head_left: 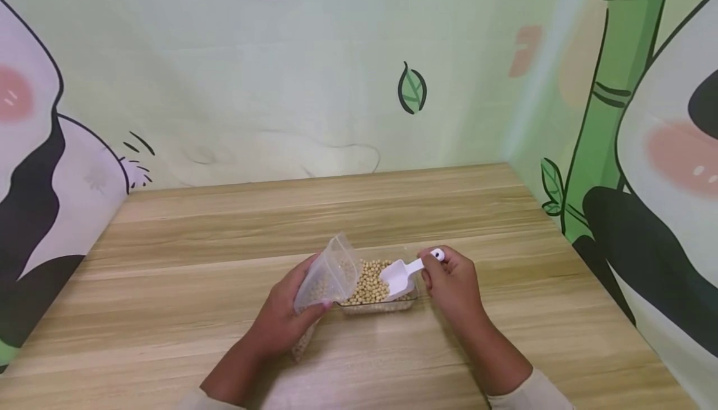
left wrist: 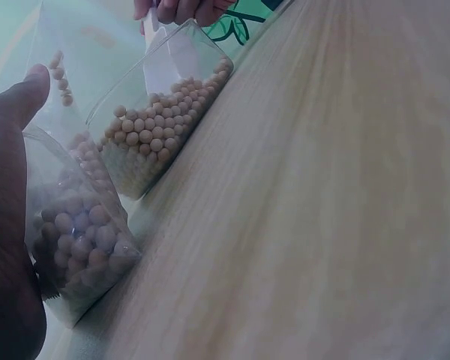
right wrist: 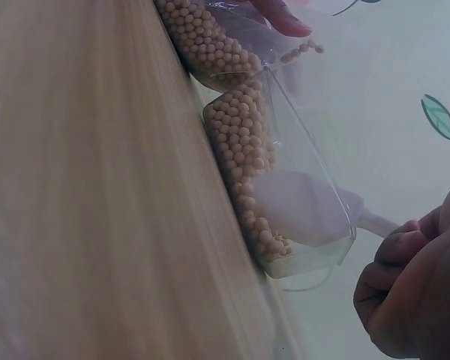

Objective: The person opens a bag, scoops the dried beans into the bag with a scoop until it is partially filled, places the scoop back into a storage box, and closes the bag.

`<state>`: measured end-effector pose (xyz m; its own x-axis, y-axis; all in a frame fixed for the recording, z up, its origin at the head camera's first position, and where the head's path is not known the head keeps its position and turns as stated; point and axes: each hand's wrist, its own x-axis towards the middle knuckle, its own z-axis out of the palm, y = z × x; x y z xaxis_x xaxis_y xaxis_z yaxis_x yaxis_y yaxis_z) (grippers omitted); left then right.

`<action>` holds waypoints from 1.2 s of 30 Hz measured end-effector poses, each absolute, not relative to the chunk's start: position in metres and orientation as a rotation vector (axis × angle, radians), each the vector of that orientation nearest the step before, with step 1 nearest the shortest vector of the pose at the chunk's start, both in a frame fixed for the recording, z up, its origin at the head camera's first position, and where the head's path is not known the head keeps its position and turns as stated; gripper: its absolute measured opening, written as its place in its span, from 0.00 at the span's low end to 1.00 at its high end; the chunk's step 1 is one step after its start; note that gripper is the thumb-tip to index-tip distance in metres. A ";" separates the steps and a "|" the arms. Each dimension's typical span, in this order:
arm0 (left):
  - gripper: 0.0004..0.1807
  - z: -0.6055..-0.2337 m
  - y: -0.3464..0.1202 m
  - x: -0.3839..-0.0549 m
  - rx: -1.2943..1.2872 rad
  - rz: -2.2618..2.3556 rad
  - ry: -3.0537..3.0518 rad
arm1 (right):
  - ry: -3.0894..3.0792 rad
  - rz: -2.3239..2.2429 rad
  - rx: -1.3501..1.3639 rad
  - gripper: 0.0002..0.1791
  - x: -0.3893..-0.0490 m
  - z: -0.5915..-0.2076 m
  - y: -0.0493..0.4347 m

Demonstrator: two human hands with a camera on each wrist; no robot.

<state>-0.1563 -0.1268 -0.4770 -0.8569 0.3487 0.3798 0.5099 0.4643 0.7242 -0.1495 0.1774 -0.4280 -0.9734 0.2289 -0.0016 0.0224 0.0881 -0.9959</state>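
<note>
A clear plastic box (head_left: 378, 308) holds pale round soybeans (head_left: 367, 282) and stands on the wooden table. At its left, my left hand (head_left: 288, 310) grips a clear plastic bag (head_left: 328, 282), its open mouth tilted over the box's left end. More beans fill the bag's lower part (left wrist: 82, 240), and a few cling higher inside it. My right hand (head_left: 453, 280) pinches the handle of a white scoop (head_left: 399, 278) at the box's right end. Through the box wall in the right wrist view, the scoop's blade (right wrist: 300, 206) shows down inside among the beans.
The wooden table (head_left: 224, 229) reaches back to a wall (head_left: 314, 98) printed with leaves. Panda and bamboo (head_left: 628, 86) pictures cover the sides.
</note>
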 end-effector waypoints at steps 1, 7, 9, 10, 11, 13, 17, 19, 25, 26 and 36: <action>0.44 -0.477 -0.127 -0.156 -0.750 -1.343 -2.530 | -2.207 2.012 -0.276 0.13 -0.150 -0.428 0.178; 0.44 -0.476 -0.126 -0.157 -0.755 -1.342 -2.528 | -2.172 2.159 -0.413 0.15 -0.154 -0.427 0.179; 0.44 -0.476 -0.126 -0.157 -0.758 -1.340 -2.530 | -2.144 2.218 -0.448 0.15 -0.155 -0.428 0.180; 0.44 -0.476 -0.126 -0.157 -0.757 -1.340 -2.532 | -2.132 2.245 -0.464 0.15 -0.155 -0.428 0.181; 0.44 -0.477 -0.126 -0.157 -0.757 -1.342 -2.531 | -2.127 2.266 -0.477 0.15 -0.156 -0.429 0.181; 0.44 -0.477 -0.126 -0.157 -0.758 -1.343 -2.533 | -2.134 2.296 -0.487 0.15 -0.157 -0.431 0.182; 0.44 -0.477 -0.126 -0.158 -0.760 -1.351 -2.533 | -2.141 2.388 -0.480 0.15 -0.158 -0.433 0.184; 0.43 -0.478 -0.126 -0.158 -0.763 -1.352 -2.534 | -2.122 2.450 -0.465 0.15 -0.158 -0.433 0.185; 0.44 -0.478 -0.126 -0.158 -0.769 -1.356 -2.526 | -2.035 2.568 -0.435 0.16 -0.159 -0.436 0.187; 0.44 -0.478 -0.126 -0.158 -0.769 -1.356 -2.525 | -2.029 2.574 -0.435 0.16 -0.159 -0.436 0.187; 0.44 -0.478 -0.126 -0.157 -0.752 -1.356 -2.530 | -1.897 2.722 -0.445 0.12 -0.160 -0.440 0.187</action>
